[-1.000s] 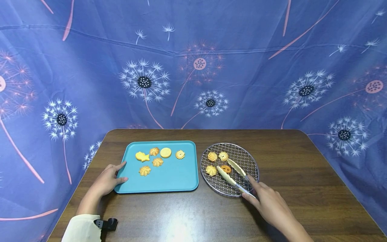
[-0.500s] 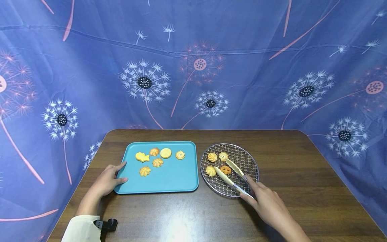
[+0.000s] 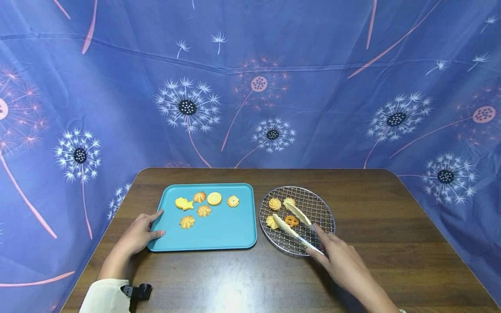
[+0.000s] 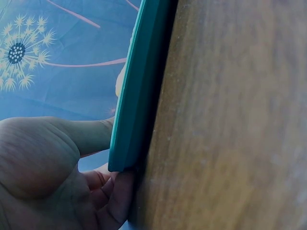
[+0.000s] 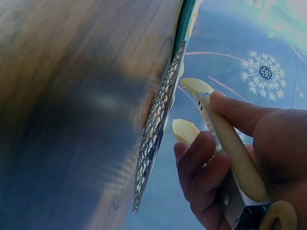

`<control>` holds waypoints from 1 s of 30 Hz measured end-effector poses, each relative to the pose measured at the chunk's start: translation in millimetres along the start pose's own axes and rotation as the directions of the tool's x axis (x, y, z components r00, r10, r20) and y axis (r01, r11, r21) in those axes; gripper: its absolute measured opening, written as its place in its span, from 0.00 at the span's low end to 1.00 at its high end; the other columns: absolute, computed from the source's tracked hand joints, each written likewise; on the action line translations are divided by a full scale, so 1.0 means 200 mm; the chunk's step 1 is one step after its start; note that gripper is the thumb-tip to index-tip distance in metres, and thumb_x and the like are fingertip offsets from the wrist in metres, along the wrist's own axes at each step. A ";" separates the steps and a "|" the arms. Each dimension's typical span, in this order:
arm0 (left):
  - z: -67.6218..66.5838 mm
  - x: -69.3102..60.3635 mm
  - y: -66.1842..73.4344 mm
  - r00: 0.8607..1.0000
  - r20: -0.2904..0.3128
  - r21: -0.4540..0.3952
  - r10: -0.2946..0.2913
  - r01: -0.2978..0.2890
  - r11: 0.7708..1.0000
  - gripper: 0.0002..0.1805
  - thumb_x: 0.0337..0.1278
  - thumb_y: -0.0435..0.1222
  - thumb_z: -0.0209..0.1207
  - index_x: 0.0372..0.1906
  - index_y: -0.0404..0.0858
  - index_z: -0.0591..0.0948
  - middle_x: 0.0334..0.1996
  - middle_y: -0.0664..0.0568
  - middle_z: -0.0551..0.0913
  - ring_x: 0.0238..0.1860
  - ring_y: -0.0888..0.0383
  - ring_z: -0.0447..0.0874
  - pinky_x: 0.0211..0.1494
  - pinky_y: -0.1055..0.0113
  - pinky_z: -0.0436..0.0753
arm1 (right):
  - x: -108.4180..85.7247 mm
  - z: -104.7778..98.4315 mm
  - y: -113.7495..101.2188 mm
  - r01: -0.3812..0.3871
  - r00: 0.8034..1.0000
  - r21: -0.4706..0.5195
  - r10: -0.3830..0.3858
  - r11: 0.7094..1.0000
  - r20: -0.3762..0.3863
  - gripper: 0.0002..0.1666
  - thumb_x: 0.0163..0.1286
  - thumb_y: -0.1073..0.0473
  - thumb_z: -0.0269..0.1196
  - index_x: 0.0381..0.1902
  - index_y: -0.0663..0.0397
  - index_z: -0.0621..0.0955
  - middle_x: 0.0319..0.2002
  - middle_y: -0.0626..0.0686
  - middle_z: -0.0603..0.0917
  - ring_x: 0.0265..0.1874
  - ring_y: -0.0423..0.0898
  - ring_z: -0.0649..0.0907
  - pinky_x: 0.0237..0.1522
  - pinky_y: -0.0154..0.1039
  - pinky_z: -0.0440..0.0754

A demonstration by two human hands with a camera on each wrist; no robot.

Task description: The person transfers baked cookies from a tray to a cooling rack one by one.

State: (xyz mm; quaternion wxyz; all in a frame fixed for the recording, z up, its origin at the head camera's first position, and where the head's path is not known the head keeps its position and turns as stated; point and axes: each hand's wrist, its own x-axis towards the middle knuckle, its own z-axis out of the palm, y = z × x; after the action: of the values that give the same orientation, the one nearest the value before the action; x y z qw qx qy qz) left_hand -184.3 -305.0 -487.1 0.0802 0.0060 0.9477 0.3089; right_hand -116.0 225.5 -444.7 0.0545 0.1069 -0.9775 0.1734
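My left hand [image 3: 135,234] holds the left edge of a blue tray [image 3: 219,232]. In the left wrist view its thumb lies over the rim, with the other fingers curled at the tray's edge. My right hand [image 3: 346,263] grips metal tongs with cream tips [image 3: 286,226], spread apart over a round wire rack [image 3: 315,204]. A pretzel [image 3: 291,221] lies between the tips. The left tip is beside a ridged cookie [image 3: 271,222], partly covering it; the right tip overlaps a small round cookie [image 3: 288,201]. A swirl cookie [image 3: 275,204] sits behind them.
On the tray are a fish-shaped cookie [image 3: 184,203], a round yellow cookie [image 3: 214,198], a small scalloped cookie [image 3: 232,201] and several ridged ones [image 3: 187,222]. Tray and rack stand side by side on a wooden table [image 3: 188,278], before a blue dandelion-print cloth [image 3: 235,108].
My right hand and the tongs have shifted left over the rack, bringing the left tip onto the ridged cookie. The tips remain apart. The left hand and the tray have stayed put.
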 end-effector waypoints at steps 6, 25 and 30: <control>0.00 0.00 0.00 1.000 0.000 0.009 0.004 -0.004 1.000 0.40 0.63 0.36 0.69 0.76 0.28 0.65 0.43 0.39 0.72 0.37 0.51 0.68 0.40 0.60 0.69 | 0.02 0.01 -0.04 0.012 1.000 0.011 -0.012 1.000 -0.003 0.42 0.69 0.44 0.70 0.75 0.54 0.72 0.53 0.64 0.85 0.45 0.64 0.86 0.47 0.64 0.82; 0.01 0.00 -0.01 1.000 -0.009 0.004 0.011 -0.011 1.000 0.40 0.62 0.35 0.69 0.75 0.27 0.65 0.41 0.40 0.71 0.36 0.51 0.68 0.38 0.60 0.69 | 0.10 0.04 -0.14 0.052 0.998 0.025 -0.052 0.998 0.027 0.44 0.68 0.44 0.71 0.77 0.51 0.70 0.58 0.68 0.82 0.54 0.68 0.83 0.53 0.66 0.80; 0.00 0.00 -0.01 1.000 -0.007 0.001 0.007 -0.007 1.000 0.40 0.63 0.35 0.69 0.75 0.27 0.65 0.41 0.40 0.71 0.37 0.51 0.68 0.39 0.59 0.69 | 0.12 0.06 -0.16 0.053 0.998 0.032 -0.054 0.998 0.033 0.45 0.68 0.43 0.71 0.77 0.51 0.69 0.58 0.67 0.82 0.54 0.68 0.83 0.54 0.65 0.80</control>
State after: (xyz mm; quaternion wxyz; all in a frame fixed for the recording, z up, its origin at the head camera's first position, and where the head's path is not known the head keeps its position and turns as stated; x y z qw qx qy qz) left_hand -184.6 -305.5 -488.5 0.0757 0.0084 0.9481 0.3087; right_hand -133.6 188.2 -441.7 0.0407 0.1370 -0.9722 0.1854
